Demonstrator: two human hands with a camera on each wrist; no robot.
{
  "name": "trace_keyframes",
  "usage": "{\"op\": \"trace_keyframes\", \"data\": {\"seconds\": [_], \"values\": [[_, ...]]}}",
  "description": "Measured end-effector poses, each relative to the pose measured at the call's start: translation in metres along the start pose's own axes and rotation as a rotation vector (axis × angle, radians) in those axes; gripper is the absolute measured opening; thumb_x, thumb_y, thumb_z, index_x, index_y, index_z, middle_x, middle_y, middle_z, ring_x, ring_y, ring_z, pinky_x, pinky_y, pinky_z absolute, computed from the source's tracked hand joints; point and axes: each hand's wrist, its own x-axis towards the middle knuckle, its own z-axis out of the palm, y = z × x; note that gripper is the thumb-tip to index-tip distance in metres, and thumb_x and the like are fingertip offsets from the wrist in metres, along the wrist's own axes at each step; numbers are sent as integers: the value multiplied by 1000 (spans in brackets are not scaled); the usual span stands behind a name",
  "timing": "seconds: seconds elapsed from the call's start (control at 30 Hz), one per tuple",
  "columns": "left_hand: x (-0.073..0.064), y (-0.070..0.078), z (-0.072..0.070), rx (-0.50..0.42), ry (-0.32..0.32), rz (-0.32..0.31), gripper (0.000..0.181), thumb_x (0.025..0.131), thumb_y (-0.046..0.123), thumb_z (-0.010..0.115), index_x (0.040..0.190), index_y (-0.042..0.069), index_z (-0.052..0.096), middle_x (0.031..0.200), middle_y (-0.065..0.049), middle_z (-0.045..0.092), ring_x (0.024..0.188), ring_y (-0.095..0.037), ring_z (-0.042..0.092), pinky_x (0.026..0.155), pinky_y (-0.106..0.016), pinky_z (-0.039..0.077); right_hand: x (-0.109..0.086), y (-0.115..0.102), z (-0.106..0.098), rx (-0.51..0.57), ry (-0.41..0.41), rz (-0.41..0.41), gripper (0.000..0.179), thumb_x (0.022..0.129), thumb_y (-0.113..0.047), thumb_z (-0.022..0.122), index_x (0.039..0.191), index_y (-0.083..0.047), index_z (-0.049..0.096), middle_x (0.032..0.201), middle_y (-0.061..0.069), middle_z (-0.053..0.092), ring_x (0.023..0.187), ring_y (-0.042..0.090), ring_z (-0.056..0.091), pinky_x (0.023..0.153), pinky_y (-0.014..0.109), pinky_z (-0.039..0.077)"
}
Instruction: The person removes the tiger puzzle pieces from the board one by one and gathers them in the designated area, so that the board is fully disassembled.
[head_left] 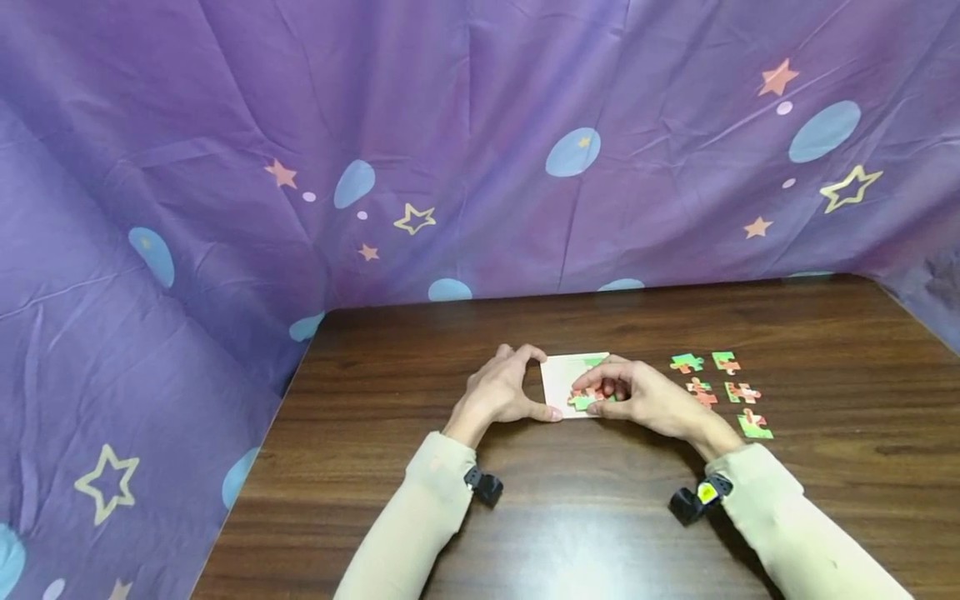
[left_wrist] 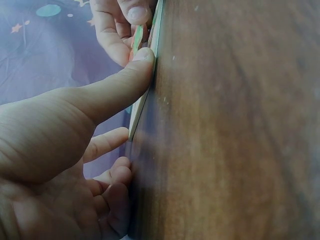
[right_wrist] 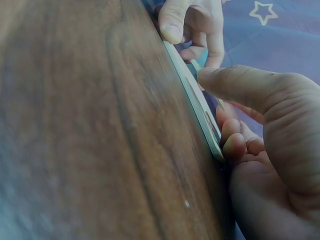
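Note:
A pale, flat puzzle board lies on the table, with some green printed area showing at its far right. My left hand holds the board at its left side, the thumb on the near corner and a finger at the far one. Over the board, my right hand pinches a red and green puzzle piece between thumb and fingers. In the right wrist view that piece is tilted, slightly above the board. The right hand hides much of the board's right part.
Several loose puzzle pieces lie right of the board, among them a green one, a red one and a red and green one. The brown wooden table ends at a purple curtain behind and at the left.

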Motion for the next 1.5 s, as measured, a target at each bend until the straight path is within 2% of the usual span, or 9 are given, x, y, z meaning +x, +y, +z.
{"op": "trace_keyframes", "data": {"seconds": [0.1,0.33,0.6,0.87,1.07,1.27,1.5], "values": [[0,0,0,-5,-1,-3,94,76,59,101,155,35,56,145,-7,58,130,-27,65,103,-51,56,0,0,0,-3,1,-7,34,95,-12,89,127,-20,81,111,1,72,80,14,57,68,30,48],[0,1,0,-20,-2,-7,94,76,57,102,155,35,56,145,-7,58,132,-28,65,105,-52,56,-1,1,-1,49,18,-36,35,95,-7,87,129,-13,80,101,3,70,85,14,64,71,27,52],[0,1,0,-9,-4,-9,94,76,58,102,155,34,56,147,-7,58,132,-28,65,104,-52,56,0,0,-9,106,12,-3,34,98,-5,84,131,-8,77,106,8,72,90,15,66,75,24,56],[-1,2,0,2,-3,-6,94,75,60,102,153,35,57,146,-6,58,131,-26,65,102,-50,57,-5,-13,-31,151,54,-77,33,100,3,78,133,-1,73,103,17,71,91,16,69,78,24,58],[-1,2,0,0,-13,-5,94,76,59,101,155,35,55,147,-6,57,133,-26,64,103,-51,57,-13,-28,-49,194,112,-23,34,100,2,80,132,7,69,105,18,73,91,15,70,79,24,60],[0,2,-2,2,-8,-4,95,76,59,101,156,36,55,148,-6,56,134,-26,63,105,-52,56,-26,-37,-72,123,181,-7,37,99,1,82,133,4,68,109,11,73,93,15,71,81,23,59],[0,1,-1,2,-9,-10,95,76,58,101,156,35,55,149,-7,56,134,-27,63,105,-53,56,-47,-43,-101,109,259,-10,41,97,13,77,135,2,66,111,7,73,93,15,72,77,25,62]]}}
